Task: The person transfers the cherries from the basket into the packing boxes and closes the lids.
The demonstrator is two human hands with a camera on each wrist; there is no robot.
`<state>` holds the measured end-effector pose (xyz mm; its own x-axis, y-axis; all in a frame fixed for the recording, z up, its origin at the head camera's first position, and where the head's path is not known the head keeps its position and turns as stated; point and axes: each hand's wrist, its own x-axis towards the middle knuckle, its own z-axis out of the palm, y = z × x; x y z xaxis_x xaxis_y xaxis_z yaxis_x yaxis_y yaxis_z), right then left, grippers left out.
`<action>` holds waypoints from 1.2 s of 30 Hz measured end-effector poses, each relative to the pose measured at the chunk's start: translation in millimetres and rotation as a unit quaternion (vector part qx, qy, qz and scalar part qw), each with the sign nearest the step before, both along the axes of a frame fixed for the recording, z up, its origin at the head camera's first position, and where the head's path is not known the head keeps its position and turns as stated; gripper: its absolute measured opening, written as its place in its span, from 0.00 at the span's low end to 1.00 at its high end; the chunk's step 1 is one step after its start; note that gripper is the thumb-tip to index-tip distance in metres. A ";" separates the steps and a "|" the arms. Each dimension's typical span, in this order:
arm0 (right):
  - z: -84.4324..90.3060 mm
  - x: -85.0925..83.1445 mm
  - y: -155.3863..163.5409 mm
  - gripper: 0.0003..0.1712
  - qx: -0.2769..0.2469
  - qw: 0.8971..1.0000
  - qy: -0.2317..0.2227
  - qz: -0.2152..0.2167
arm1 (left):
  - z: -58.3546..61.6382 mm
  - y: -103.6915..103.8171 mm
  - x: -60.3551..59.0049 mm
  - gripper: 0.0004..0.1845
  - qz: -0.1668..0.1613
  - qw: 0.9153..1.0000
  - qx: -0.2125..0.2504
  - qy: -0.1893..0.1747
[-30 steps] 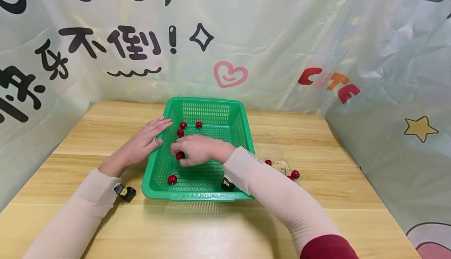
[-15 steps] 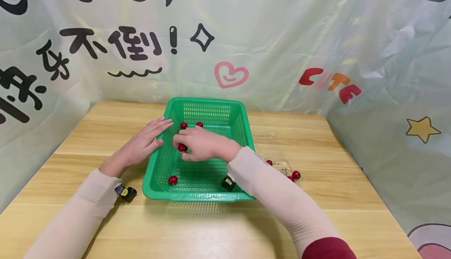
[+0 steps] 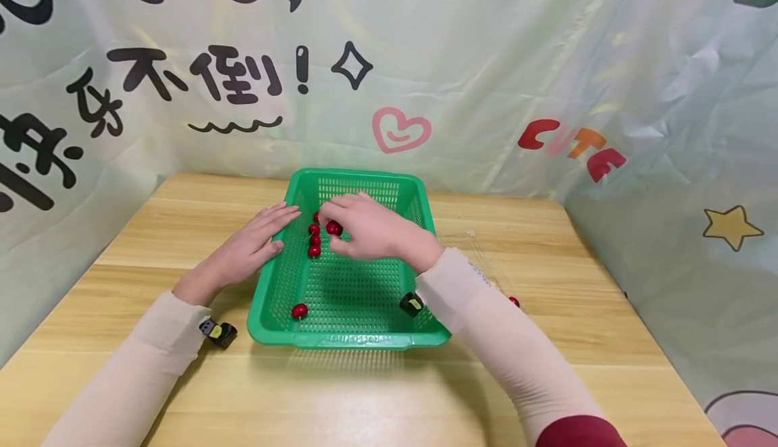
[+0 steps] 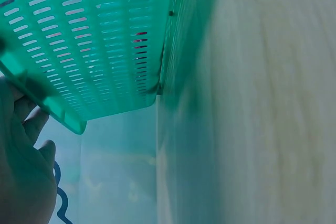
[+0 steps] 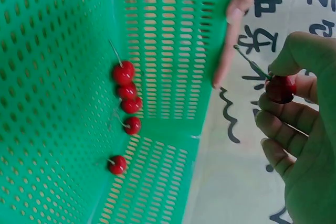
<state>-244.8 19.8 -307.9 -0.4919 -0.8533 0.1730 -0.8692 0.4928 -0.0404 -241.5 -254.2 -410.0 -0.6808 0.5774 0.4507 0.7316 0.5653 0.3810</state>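
Observation:
My left hand (image 3: 253, 243) rests on the left rim of a green perforated plastic basket (image 3: 349, 340), fingers mostly straight. Above the basket floor, towards its far end, my right hand (image 3: 379, 231) pinches a dark red cherry (image 5: 281, 88) between thumb and fingers, its green stem showing. Several cherries (image 3: 314, 251) lie in a row along the left wall; the right wrist view shows this row (image 5: 126, 90) clearly. Another cherry (image 5: 117, 164) sits by the far wall, hidden behind my hand in the head view. A lone cherry (image 3: 299, 310) lies near the basket's front left corner.
Right of the basket, a clear plastic container (image 3: 471, 244) stands on the wooden table (image 3: 577, 285), partly covered by my right sleeve. A cherry (image 3: 514, 301) peeks out beyond that sleeve. A printed cloth (image 3: 462, 62) hangs behind the table.
My right hand has moved towards the basket's far end and slightly right, a cherry at its fingers throughout. More of the row now shows. The left hand has stayed on the rim.

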 end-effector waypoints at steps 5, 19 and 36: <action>10.0 -1.1 12.5 0.10 -0.045 0.999 0.017 0.008 | -0.2 0.5 0.0 0.27 -0.002 1.000 0.001 0.000; 23.9 -2.3 54.8 0.09 -0.126 0.987 0.094 0.008 | 0.1 0.3 0.4 0.28 0.000 1.000 -0.008 -0.001; 26.7 -0.7 106.7 0.07 -0.197 0.967 0.159 -0.031 | -1.6 -0.8 0.8 0.27 -0.002 1.000 -0.005 0.007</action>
